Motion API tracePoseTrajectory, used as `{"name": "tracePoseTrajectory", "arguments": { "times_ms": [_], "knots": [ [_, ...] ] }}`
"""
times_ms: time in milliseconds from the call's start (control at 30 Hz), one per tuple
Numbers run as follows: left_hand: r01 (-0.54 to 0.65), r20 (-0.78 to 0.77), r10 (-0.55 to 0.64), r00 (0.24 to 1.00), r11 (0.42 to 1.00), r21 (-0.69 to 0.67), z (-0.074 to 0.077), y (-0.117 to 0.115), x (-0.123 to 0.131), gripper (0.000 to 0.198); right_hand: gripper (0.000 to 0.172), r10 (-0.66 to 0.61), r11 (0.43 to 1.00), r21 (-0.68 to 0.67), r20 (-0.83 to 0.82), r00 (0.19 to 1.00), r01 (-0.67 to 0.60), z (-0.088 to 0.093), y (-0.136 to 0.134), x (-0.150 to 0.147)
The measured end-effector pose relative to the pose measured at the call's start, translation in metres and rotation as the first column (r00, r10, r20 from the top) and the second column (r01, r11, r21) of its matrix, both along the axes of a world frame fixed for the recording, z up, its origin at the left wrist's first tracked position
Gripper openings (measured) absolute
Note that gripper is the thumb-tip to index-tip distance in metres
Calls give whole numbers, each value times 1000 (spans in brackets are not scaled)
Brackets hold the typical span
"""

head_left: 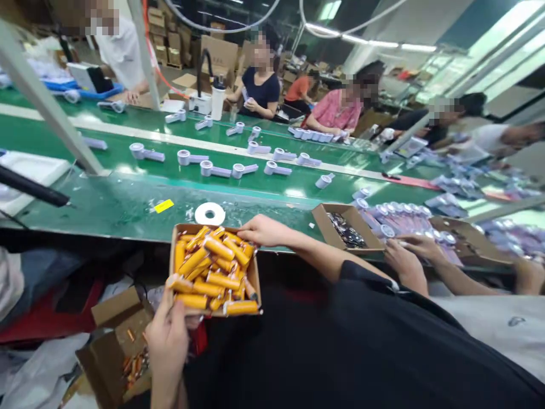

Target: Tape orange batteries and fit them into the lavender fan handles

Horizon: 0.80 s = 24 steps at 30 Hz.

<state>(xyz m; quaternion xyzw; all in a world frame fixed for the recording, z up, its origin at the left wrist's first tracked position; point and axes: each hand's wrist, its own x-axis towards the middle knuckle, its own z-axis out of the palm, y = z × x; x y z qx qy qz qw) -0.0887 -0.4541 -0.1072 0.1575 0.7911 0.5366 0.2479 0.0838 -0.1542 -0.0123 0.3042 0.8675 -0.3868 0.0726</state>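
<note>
A small open cardboard box (174,250) heaped with orange-wrapped cylindrical batteries (219,280) is held between my hands, tilted toward me at the bench's front edge. My left hand (168,324) grips its near left side, thumb over the rim. At the far right corner, the fingers of my right hand (268,232) are closed on the rim. Just beyond the box, a roll of white tape (210,214) lies flat on the green bench (128,199). Below and to the left, a larger carton (102,352) has more small orange cylinders in its bottom.
White handheld devices with round heads (210,168) are spread along the green conveyor (170,173). A box of small dark parts (347,230) stands to the right, near a co-worker's hands (404,264). A metal post (55,96) rises at left. Several people sit opposite.
</note>
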Motion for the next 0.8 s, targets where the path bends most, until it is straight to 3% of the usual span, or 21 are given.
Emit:
{"name": "tracePoseTrajectory", "arguments": {
  "times_ms": [133, 200, 267, 367, 433, 500, 533, 567, 633, 667, 700, 767, 800],
  "knots": [
    [285, 207, -296, 932, 955, 82, 26, 150, 49, 73, 40, -220, 975, 29, 85, 972, 219, 3, 91, 87],
    [374, 249, -383, 890, 923, 86, 24, 206, 78, 71, 41, -286, 958, 31, 106, 952, 284, -8, 126, 121],
    [437, 296, -437, 849, 897, 71, 12, 243, 102, 72, 40, -333, 943, 23, 133, 934, 333, -24, 151, 146],
    [495, 282, -470, 837, 868, -24, -7, 260, 113, 75, 42, -334, 933, -71, 199, 921, 353, -45, 180, 173],
    [558, 224, -522, 823, 816, -148, -13, 251, 96, 87, 48, -325, 924, -132, 219, 920, 358, -50, 207, 196],
    [605, 201, -573, 795, 725, -327, -10, 237, 63, 112, 49, -427, 900, -2, 199, 882, 436, -48, 244, 235],
    [594, 166, -579, 798, 712, -376, -5, 232, 44, 118, 47, -524, 851, 133, 172, 834, 507, -46, 266, 261],
    [567, 121, -572, 811, 718, -405, 1, 230, 24, 119, 45, -645, 746, 321, 131, 753, 584, -46, 288, 291],
    [489, -19, -561, 827, 737, -466, 18, 238, -8, 107, 59, -842, 509, 538, 148, 519, 672, -49, 328, 354],
    [454, -105, -576, 811, 731, -509, 28, 250, -19, 99, 71, -899, 421, 593, 171, 404, 686, -54, 344, 384],
    [440, -193, -617, 763, 714, -545, 37, 269, -27, 91, 81, -912, 408, 588, 228, 341, 698, -61, 357, 409],
    [494, -348, -737, 580, 658, -568, 52, 321, -32, 82, 72, -874, 475, 509, 368, 318, 717, -75, 374, 440],
    [543, -429, -785, 448, 619, -567, 57, 353, -30, 78, 64, -859, 499, 501, 393, 327, 707, -81, 378, 445]
  ]
}}
